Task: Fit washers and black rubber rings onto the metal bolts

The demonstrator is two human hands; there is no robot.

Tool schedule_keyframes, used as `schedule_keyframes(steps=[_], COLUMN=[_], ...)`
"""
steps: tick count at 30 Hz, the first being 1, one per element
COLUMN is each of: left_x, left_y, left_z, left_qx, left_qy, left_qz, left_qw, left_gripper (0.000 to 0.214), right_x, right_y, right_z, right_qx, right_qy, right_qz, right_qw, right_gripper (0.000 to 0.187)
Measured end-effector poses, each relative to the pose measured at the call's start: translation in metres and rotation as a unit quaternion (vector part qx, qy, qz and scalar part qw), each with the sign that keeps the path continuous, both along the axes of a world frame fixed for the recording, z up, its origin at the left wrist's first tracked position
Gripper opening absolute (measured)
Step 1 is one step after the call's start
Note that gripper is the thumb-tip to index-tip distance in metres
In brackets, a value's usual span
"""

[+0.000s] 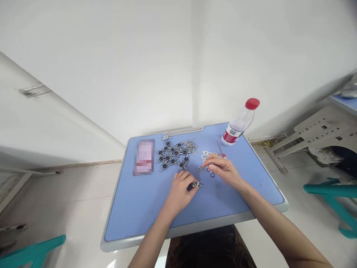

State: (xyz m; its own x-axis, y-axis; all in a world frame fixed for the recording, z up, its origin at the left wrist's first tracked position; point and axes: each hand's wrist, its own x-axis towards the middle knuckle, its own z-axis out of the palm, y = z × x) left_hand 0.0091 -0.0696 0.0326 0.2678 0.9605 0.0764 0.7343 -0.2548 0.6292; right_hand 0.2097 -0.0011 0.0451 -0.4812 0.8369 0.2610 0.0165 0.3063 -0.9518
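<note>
My left hand is near the front middle of the blue table. Its fingers are closed around a small metal fitting whose thin stem sticks out to the right. To the right, my right hand pinches thumb and forefinger together; a tiny dark piece shows at the tips, too small to name. Just below those fingertips lie black rings and a cluster of small shiny balls. Flat metal plates are spread behind them, partly hidden by the right hand.
Several metal fittings with black round caps lie left of centre, with a pile of metal pins behind. A blurred pink rectangle is at left. A bottle with a red cap and a red-handled screwdriver are at right.
</note>
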Motion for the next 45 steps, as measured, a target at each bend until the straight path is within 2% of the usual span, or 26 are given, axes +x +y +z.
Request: schedule_keyframes(steps=[5, 8, 13, 16, 38, 45], left_x=[-0.002, -0.002, -0.002, -0.002, -0.001, -0.002], left_y=[0.002, 0.003, 0.003, 0.003, 0.002, 0.001], left_z=[-0.001, -0.002, -0.002, -0.002, -0.002, -0.004], left_qx=[-0.002, 0.005, 0.01, 0.013, 0.01, 0.016], left_qy=[0.0, 0.004, 0.007, 0.01, 0.018, 0.017], left_qz=[-0.001, -0.005, -0.007, -0.005, -0.004, -0.006], left_qw=[1.0, 1.0, 1.0, 1.0, 1.0, 1.0], left_gripper=[0.006, 0.004, 0.004, 0.004, 0.006, 0.01], right_x=[-0.005, -0.007, -0.008, -0.009, -0.01, -0.015], right_y=[-0.002, -0.004, -0.006, -0.006, -0.009, -0.011], right_z=[-0.004, -0.004, -0.001, 0.0, 0.002, 0.001], right_qx=[-0.049, -0.017, 0.077, 0.108, 0.144, 0.206], right_qy=[0.083, 0.076, 0.004, -0.02, -0.048, -0.034], right_qz=[0.022, 0.029, 0.029, 0.028, 0.058, 0.063], right_qw=[0.995, 0.997, 0.997, 0.994, 0.987, 0.976], right_gripper=[0.024, 0.023, 0.022, 0.023, 0.019, 0.018])
